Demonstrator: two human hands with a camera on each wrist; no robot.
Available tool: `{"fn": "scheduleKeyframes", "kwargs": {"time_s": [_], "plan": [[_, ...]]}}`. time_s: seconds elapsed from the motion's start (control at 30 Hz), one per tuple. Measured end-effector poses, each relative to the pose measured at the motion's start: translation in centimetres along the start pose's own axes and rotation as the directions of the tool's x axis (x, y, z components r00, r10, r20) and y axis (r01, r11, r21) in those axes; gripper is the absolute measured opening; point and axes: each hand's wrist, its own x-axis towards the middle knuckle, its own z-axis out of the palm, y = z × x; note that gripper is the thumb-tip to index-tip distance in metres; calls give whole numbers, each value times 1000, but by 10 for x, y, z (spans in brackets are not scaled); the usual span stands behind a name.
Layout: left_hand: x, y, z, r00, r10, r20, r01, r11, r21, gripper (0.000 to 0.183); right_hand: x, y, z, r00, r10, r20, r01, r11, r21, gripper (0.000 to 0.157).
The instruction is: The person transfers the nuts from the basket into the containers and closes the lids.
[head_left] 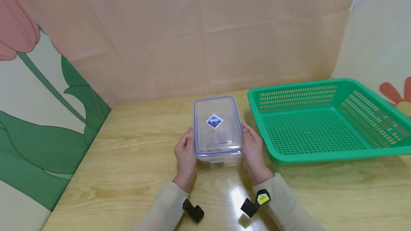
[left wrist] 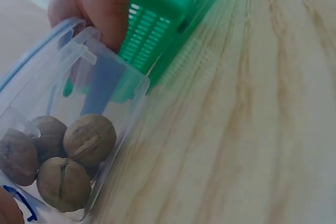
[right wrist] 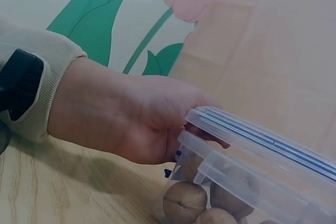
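Note:
A clear plastic food container [head_left: 221, 158] stands on the table between both hands. Its clear lid [head_left: 205, 104] has a blue seal and a blue diamond label. Several walnuts [left wrist: 64, 184] show through its wall in the left wrist view, and walnuts [right wrist: 185, 203] appear in the right wrist view too. The left hand [head_left: 186, 154] grips the container's left side near the lid's edge. On the opposite side, the right hand [head_left: 252, 150] holds it by the lid's edge. A gap shows between lid and box rim in the right wrist view; whether the lid is latched I cannot tell.
A green plastic basket [head_left: 308, 158] with slotted walls stands to the right, close to the right hand. The wooden table [head_left: 135, 159] reaches back to a pinkish covering [head_left: 154, 45]. A wall with a painted tulip [head_left: 19, 20] borders the left side.

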Motion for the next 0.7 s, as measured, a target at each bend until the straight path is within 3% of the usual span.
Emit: {"fn": "scheduleKeyframes", "kwargs": {"time_s": [0.13,0.37,0.7], "plan": [[-1,-5,1,1000,24,-1,-24,1000,6,18,0,3,-1,1000,4,-14,-4,1000,4,41],[1,-10,4,999,-37,-20,37,999,-19,22,0,6,-3,1000,3,-12,-3,1000,-2,41],[3,-13,3,997,-65,-48,61,996,-68,21,4,7,-5,999,33,19,-32,998,-46,42]]}}
